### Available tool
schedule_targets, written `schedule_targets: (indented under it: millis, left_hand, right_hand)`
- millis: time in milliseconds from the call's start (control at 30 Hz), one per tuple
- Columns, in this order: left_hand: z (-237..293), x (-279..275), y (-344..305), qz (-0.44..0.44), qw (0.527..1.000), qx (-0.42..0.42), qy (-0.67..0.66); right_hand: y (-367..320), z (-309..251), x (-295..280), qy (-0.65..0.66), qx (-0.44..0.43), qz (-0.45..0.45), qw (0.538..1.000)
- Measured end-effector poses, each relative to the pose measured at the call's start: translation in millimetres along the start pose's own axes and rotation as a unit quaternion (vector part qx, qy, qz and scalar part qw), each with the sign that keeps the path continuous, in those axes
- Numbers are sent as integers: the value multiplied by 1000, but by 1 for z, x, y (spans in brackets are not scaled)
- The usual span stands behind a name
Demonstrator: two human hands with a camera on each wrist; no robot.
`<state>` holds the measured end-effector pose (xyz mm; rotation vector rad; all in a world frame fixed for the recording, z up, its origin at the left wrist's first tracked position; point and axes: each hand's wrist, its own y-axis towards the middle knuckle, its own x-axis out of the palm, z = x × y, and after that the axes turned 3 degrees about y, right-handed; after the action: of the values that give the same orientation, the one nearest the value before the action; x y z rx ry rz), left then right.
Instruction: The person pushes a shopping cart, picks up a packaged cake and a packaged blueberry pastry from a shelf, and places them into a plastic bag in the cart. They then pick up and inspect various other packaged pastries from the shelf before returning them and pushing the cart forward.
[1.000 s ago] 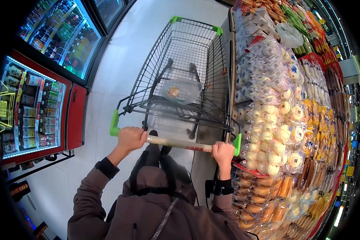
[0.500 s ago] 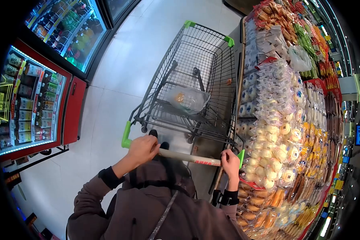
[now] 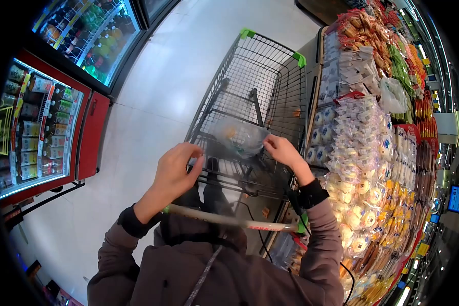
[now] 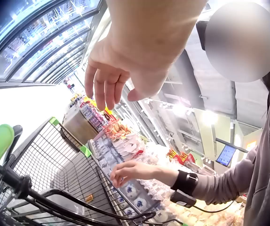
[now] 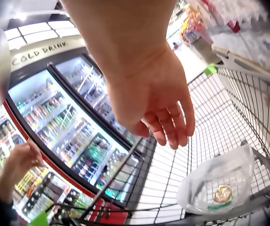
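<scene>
A clear plastic bag (image 3: 237, 138) with a small orange-brown item and a green strip inside lies in the wire shopping cart (image 5: 210, 117). My right hand (image 3: 286, 154) reaches over the cart, its fingertips overlapping the bag's right edge in the head view. In the right wrist view the same hand hangs in the air above the bag, fingers loosely bent and holding nothing. My left hand (image 3: 174, 171) hovers over the near left of the cart, thumb apart from the loosely bent fingers. Both hands are off the cart's pale push handle (image 3: 229, 219).
On the right a long display (image 3: 352, 148) is stacked with wrapped breads and snacks, close beside the cart. Drink coolers (image 3: 41, 127) with red and black frames line the left. Pale floor (image 3: 148, 92) lies between them. A cable (image 3: 262, 239) hangs by the handle.
Both hands have let go of the push handle and moved forward over the cart, the right one toward the plastic bag. The cart has shifted slightly right in view.
</scene>
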<state>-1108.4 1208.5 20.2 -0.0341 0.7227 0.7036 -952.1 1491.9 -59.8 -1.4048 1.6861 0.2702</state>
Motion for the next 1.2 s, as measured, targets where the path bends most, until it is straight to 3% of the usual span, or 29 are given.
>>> schedule_targets:
  millis: [200,400,533,700,867,1000,1100,1200]
  left_hand:
    - [-7,19,23,-8,996,-90,-2]
    - [-12,43,51,-56,989,-133,26]
    - [-11,54,70,-109,983,-138,51]
    - [-12,74,95,-170,965,-191,66]
    - [-14,108,120,-218,962,-131,99]
    - [-19,130,128,-249,957,-108,102]
    - [-23,139,131,-268,952,-109,102]
    - [-26,144,131,-289,945,-106,109]
  right_hand:
    - [106,94,111,-151,-36,-249,956]
    - [164,142,174,-185,-22,-277,943]
    - [192,160,194,-106,-43,-212,970]
    - [231,211,272,-20,-48,-85,995]
    - [266,241,345,-236,-30,-17,971]
    - [266,258,368,-278,-46,68,957]
    - [277,275,429,-242,-16,198,950]
    - [276,294,427,-488,16,115,865]
